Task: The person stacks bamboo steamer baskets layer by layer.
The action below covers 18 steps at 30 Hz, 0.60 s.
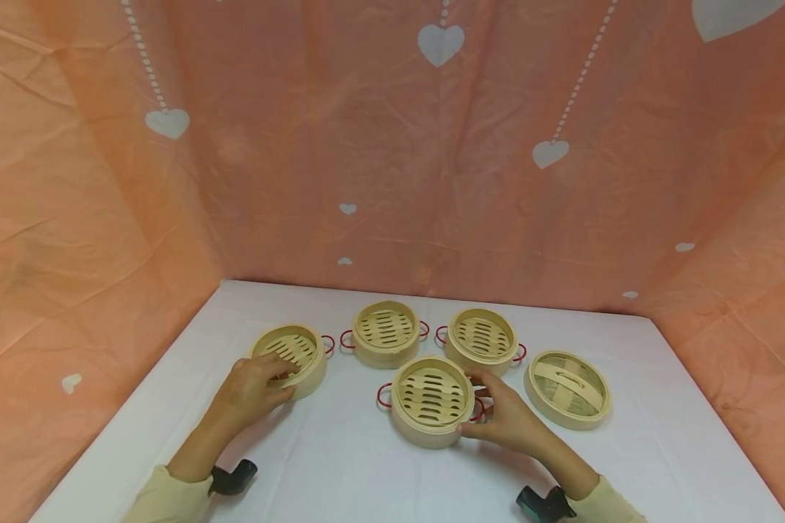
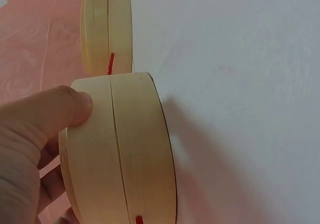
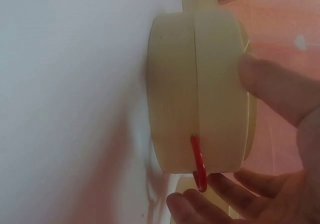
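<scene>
My left hand [image 1: 255,388] is at the left bamboo steamer basket [image 1: 312,379], its thumb on the outer wall and its fingers reaching over the rim. The left wrist view shows that thumb against the pale wooden side [image 2: 135,149]. My right hand [image 1: 506,418] holds the right side of the front bamboo steamer basket [image 1: 425,437], thumb near the rim and fingers around the red handle [image 3: 199,164]. Both baskets have slotted floors and sit upright on the white table.
Two more steamer baskets with red handles, one back-left [image 1: 384,359] and one back-right [image 1: 480,335], stand behind the front one. A woven bamboo lid [image 1: 568,390] lies at the right. An orange cloth [image 1: 392,160] with white hearts hangs behind the white table [image 1: 340,472].
</scene>
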Motion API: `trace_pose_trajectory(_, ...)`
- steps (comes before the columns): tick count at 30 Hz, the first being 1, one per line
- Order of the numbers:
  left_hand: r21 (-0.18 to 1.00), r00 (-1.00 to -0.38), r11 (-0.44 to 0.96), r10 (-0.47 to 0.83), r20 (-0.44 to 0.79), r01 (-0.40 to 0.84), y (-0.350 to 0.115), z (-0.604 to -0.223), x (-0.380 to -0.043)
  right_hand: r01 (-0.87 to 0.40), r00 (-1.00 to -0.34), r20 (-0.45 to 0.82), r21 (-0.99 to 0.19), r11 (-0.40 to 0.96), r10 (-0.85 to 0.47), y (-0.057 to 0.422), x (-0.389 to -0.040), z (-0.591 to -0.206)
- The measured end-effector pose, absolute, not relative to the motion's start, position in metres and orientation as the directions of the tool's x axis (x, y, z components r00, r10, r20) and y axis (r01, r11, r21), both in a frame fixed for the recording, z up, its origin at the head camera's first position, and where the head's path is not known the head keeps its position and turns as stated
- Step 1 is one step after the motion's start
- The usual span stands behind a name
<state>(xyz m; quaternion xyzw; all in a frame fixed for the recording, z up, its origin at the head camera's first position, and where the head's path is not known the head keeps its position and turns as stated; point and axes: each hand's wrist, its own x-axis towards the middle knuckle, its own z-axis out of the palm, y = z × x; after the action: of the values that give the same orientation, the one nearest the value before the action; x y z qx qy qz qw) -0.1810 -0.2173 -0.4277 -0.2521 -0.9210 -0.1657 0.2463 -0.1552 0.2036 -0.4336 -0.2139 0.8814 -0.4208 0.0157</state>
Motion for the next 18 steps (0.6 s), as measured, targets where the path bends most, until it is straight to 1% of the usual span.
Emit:
trace_pose_trajectory(2, 0.182, -0.765, 0.827, 0.377, 0.523, 0.532, -0.2164, -0.427, -0.1798, -0.359, -0.91, 0.149, -0.752, 0.553, -0.388, 0.2033, -0.1551, -0.4334)
trace_pose_trajectory(6, 0.167, -0.767, 0.838, 0.37, 0.523, 0.519, -0.2148, -0.4268, -0.178, -0.348, -0.913, 0.138, -0.754, 0.557, -0.384, 0.2026, -0.1551, -0.4333)
trace_pose_trajectory(10, 0.13, -0.739, 0.837, 0.383, 0.554, 0.531, -0.2133, -0.4275, -0.1782, -0.343, -0.915, 0.129, -0.748, 0.568, -0.382, 0.2024, -0.1555, -0.4329)
trace_pose_trajectory(14, 0.084, -0.692, 0.827, 0.403, 0.599, 0.555, -0.2124, -0.4267, -0.18, -0.336, -0.917, 0.123, -0.749, 0.571, -0.379, 0.2025, -0.1563, -0.4325)
trace_pose_trajectory(18, 0.062, -0.663, 0.82, 0.412, 0.625, 0.568, -0.2117, -0.4259, -0.1819, -0.325, -0.919, 0.114, -0.76, 0.562, -0.377, 0.203, -0.1564, -0.4323)
